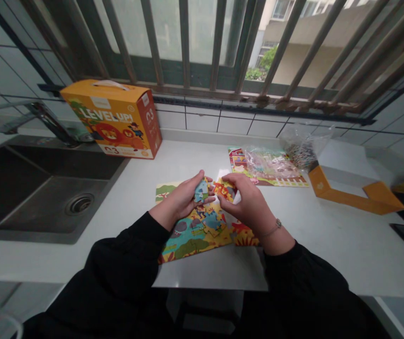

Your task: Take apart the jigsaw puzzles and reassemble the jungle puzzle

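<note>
"What's laid out around you?"

"I'm at a white, smooth counter (124, 202). The big orange cardboard box with a white handle (117, 120) stands beyond and to the left of the colourful, partly joined cardboard jigsaw (191, 242), which lies flat right in front of me."

"And your hands?"

"Both are busy above the jigsaw's far part. My left hand (181, 197) is closed around some light-blue cardboard pieces (201, 190), thumb on top. My right hand (249, 205) pinches an orange-and-red cardboard piece (223, 189) between thumb and fingers."

"How would you handle them well?"

"I'd want my sleeves and wrists clear of the jigsaw, so no joined part gets dragged. A loose left grip should stop the pieces slipping or their tabs bending. On the right, I'd hold by the edges, leaving picture and tabs in view, and turn it gently rather than force it."

"Anything you can't make out?"

"My hands cover the jigsaw's far right part. My right forearm cuts off the red-and-yellow puzzle section (246, 238) at its near right, so I can't tell whether the two join. Smaller still, I can't count what's in my left hand, or say whether my right has one piece or several joined."
</note>
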A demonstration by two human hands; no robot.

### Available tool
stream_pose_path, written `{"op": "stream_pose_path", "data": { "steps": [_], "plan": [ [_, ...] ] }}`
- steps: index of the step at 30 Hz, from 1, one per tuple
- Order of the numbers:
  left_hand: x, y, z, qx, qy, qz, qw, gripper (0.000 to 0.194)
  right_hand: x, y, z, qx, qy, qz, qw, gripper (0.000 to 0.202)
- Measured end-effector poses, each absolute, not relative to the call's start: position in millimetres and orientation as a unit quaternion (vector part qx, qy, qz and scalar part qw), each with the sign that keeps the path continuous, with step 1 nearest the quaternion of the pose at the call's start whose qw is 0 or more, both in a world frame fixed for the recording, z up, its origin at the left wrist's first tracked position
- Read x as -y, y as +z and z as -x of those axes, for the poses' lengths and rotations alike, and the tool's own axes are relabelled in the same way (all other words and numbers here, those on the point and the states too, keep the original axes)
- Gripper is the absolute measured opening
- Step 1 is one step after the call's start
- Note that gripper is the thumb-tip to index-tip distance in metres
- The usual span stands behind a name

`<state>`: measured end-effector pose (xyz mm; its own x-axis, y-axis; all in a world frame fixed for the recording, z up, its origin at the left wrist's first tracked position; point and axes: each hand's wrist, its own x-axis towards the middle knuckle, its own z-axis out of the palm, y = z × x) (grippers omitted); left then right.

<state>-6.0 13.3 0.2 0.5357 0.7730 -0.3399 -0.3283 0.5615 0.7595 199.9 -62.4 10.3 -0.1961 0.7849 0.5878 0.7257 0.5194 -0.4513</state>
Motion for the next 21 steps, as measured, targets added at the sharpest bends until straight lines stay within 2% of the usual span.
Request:
{"op": "stream_pose_path", "data": {
  "steps": [2,5,10,12,13,16,18,21],
  "plan": [
    [-12,0,5,-0.315,0.297,-0.324,0.841,0.047,57,10,-187,0.79,0.047,0.452,0.412,0.046],
    [-9,0,4,-0.272,0.269,-0.34,0.859,0.052,50,5,-173,0.803,0.104,0.447,0.38,0.059],
    [-8,5,9,-0.262,0.323,-0.353,0.838,0.034,52,8,-180,0.804,0.112,0.438,0.388,0.079],
    [-12,9,14,-0.279,0.377,-0.336,0.817,0.027,56,11,-189,0.802,0.098,0.442,0.39,0.076],
    [-16,10,17,-0.288,0.407,-0.324,0.804,0.026,58,12,-194,0.808,0.103,0.44,0.378,0.068],
    [-28,16,26,-0.321,0.482,-0.28,0.766,0.025,61,9,-206,0.855,0.17,0.4,0.283,0.047],
    [-35,18,31,-0.342,0.507,-0.259,0.747,0.022,62,6,-210,0.878,0.215,0.369,0.217,0.048],
    [-41,17,33,-0.363,0.519,-0.248,0.734,0.021,63,5,-211,0.881,0.24,0.357,0.198,0.052]
  ]
}}
